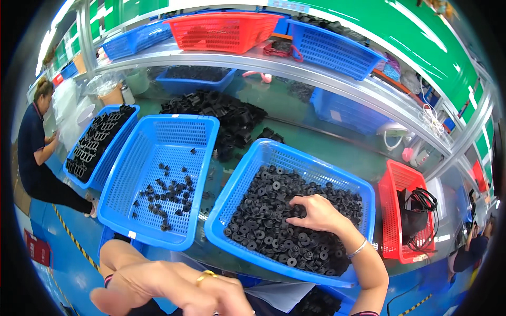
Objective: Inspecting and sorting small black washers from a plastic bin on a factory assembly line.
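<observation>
Right hand (pixel 316 213) lies curled, fingertips digging into black rubber rings (pixel 274 231) heaped in the nearer blue basket (pixel 232 195). Rings look light, soft, grippy; best pinched by the rim. Left hand (pixel 174 292) hovers low, fingers loosely spread, holding nothing.

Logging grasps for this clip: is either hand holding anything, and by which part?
Right hand lies on the small black rubber rings, fingers curled among them; no clear hold shows. Left hand looks empty.
</observation>
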### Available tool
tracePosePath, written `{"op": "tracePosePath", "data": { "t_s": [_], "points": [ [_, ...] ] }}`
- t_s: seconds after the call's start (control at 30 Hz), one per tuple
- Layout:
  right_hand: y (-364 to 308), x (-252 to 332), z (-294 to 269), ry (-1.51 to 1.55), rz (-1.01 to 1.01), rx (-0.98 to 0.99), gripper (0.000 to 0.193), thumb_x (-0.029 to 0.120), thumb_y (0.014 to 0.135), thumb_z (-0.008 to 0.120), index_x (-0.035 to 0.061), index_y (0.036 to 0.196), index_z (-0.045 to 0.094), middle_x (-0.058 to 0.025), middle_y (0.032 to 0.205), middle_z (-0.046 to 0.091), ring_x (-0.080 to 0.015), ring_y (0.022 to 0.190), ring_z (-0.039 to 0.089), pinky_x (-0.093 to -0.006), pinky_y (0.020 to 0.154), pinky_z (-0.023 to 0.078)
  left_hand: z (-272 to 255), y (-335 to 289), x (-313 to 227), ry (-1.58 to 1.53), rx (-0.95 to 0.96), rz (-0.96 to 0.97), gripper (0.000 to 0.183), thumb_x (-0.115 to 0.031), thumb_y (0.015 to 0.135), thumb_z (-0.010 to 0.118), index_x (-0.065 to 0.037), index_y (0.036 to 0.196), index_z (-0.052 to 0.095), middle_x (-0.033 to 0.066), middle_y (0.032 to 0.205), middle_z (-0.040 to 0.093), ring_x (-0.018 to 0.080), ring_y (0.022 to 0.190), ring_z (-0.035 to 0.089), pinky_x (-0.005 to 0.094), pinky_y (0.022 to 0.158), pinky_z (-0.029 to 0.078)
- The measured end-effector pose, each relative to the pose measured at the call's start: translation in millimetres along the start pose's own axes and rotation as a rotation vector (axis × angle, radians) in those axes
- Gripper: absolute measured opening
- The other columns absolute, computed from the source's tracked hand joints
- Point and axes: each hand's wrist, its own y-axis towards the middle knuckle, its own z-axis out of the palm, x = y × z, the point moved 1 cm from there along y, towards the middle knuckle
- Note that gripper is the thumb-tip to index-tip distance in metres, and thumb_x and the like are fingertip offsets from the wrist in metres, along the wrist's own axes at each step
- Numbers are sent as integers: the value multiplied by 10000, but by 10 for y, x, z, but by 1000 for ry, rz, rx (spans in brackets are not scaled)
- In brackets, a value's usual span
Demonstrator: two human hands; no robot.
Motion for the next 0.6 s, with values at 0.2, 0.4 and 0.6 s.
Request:
{"op": "tracePosePath", "data": {
  "t_s": [0.2,0.4,0.6],
  "points": [
    [65,3,3,-6,-41,35,429,387,728,688,68,1005,620,-180,748,637,-356,800,627,-449,765,490,140,-15,-3,-163,197,-43,644,-689,791,492,-47,741,533,288,1108,523,375,919,543,419,753,448],
    [-5,-63,-22,-1,42,71,424,387,727,688,65,995,627,-171,683,619,-350,773,627,-440,758,488,-83,59,93,-118,462,-103,650,-681,748,566,-33,779,525,264,1102,501,402,913,506,441,782,416],
    [61,45,-53,23,-11,82,415,377,718,692,63,984,637,-168,655,610,-351,748,627,-433,747,489,110,-16,258,31,604,-239,565,-544,724,700,-29,862,511,172,939,503,368,857,498,405,728,416]
  ]
}}
